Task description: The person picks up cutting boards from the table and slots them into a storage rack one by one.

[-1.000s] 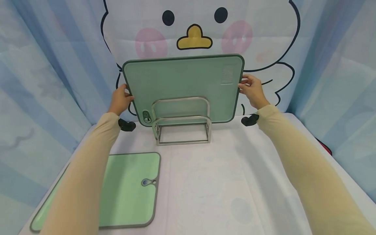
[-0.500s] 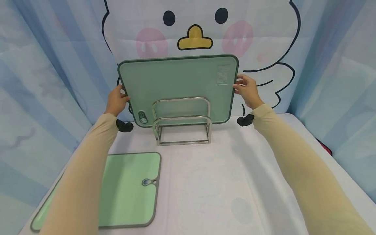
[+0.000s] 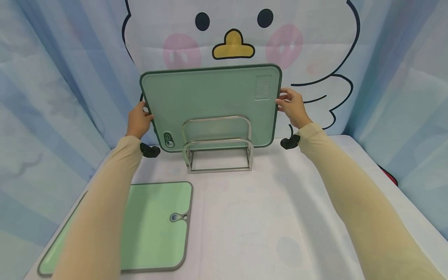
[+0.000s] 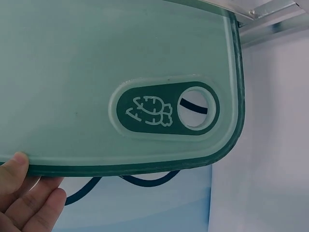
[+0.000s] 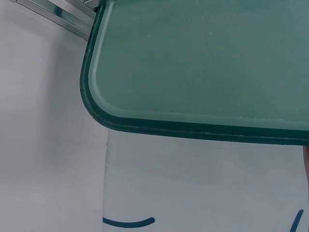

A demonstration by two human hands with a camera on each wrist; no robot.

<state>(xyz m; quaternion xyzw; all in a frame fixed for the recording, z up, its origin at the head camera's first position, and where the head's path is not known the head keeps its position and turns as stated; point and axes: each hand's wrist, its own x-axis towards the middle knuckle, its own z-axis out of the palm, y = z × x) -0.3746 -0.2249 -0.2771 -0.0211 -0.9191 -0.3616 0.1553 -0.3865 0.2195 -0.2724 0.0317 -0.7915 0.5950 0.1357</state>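
Hung behind and to both flanks, from nine o'clock through twelve to three, a blue and white cartoon-printed curtain (image 3: 322,46). Below, spreading towards six o'clock, a white-covered table (image 3: 238,217). Held roughly upright just towards twelve o'clock from the middle of the head view, a green board (image 3: 210,97) with a darker rim, behind both visible hoops of the rack. Flat on the table at seven to eight o'clock, a lighter green board with a grey edge (image 3: 157,225), partly hidden under the left sleeve (image 3: 94,210). Near the clock's centre, a metal rack (image 3: 220,170); cannot tell about contact between its bars and the upright board's lower edge. On that board's nine o'clock edge, the left hand (image 3: 138,121), pinching with thumb in front and fingers behind; on the three o'clock edge, the right hand (image 3: 293,109), likewise pinching the rim. Near the board's one o'clock corner, a textured patch (image 3: 263,88); near its seven o'clock corner, a dark oval inset (image 4: 140,121) with a round hole and a carrot drawing (image 4: 154,111). Looks stiff, moderately light and hard to break, though probably smooth enough on the faces to slide. Best taken by both short edges at matching heights, or by the rim near the hole, clear of the metal bars.
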